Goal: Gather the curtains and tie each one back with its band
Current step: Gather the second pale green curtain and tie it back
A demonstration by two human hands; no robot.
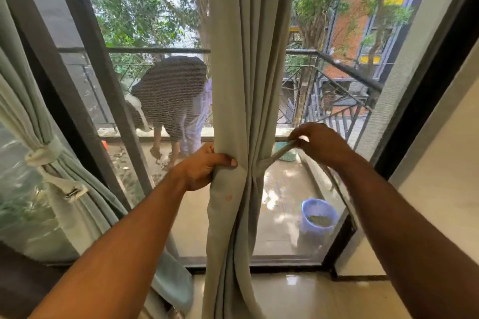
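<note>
L hand (204, 167) grips the gathered curtain (241, 85) at its waist, thumb across the front, fingers wrapped behind. R hand (317, 141) pinches the end of the band (276, 155), pulled taut to the right from the curtain's pinch point. Curtain hangs vertical, mid-frame, long axis up-down, hem near floor; band runs slanted up-right. Left side: second curtain (39, 122) already tied w/ its own band (48, 150), clip dangling. Behind the glass: blue bucket (317, 217) on the balcony floor, a bent-over person (172, 96), railing (337, 65), trees beyond.
</note>
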